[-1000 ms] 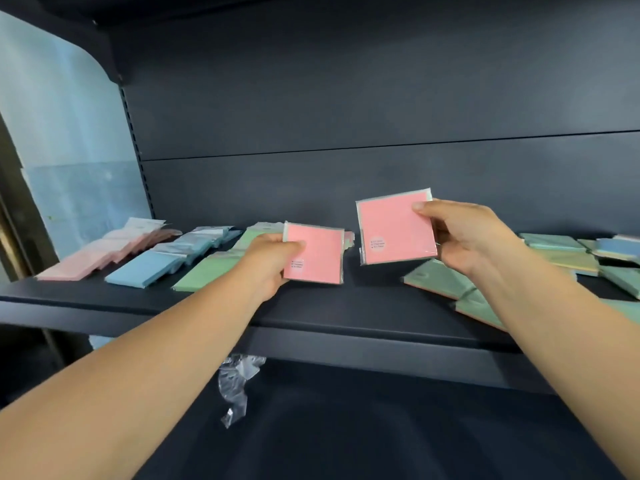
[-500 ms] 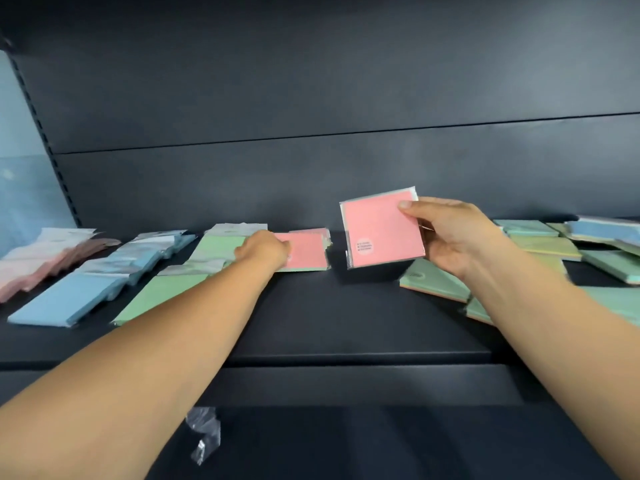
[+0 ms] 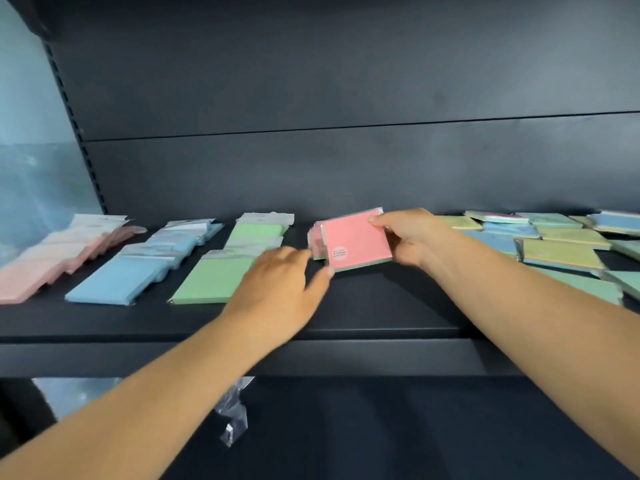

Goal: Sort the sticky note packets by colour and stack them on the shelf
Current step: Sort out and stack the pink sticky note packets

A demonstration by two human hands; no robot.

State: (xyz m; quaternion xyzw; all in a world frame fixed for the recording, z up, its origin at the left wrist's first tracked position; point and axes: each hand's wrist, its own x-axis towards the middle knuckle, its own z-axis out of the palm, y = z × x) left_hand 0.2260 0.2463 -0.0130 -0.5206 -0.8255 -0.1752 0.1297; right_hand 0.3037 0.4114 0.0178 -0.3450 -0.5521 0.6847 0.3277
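Observation:
My right hand [image 3: 414, 237] grips a pink sticky note packet [image 3: 356, 239] by its right edge and holds it low over a small pile of pink packets [image 3: 316, 241] at the middle of the dark shelf [image 3: 381, 306]. Just left of that packet hovers my left hand [image 3: 280, 292], empty, fingers spread and blurred. Three sorted rows lie on the left: pale pink packets [image 3: 52, 258], blue packets [image 3: 138, 268], green packets [image 3: 228, 268]. Unsorted green, yellow and blue packets [image 3: 561, 251] cover the right side.
The shelf's back panel [image 3: 346, 150] rises close behind the packets. A crumpled clear plastic wrapper [image 3: 235, 417] hangs below the shelf's front edge. A pale wall [image 3: 31, 133] shows at the far left.
My left hand let go of its pink packet on the middle pile and drew back toward me. My right hand lowered its pink packet toward that pile.

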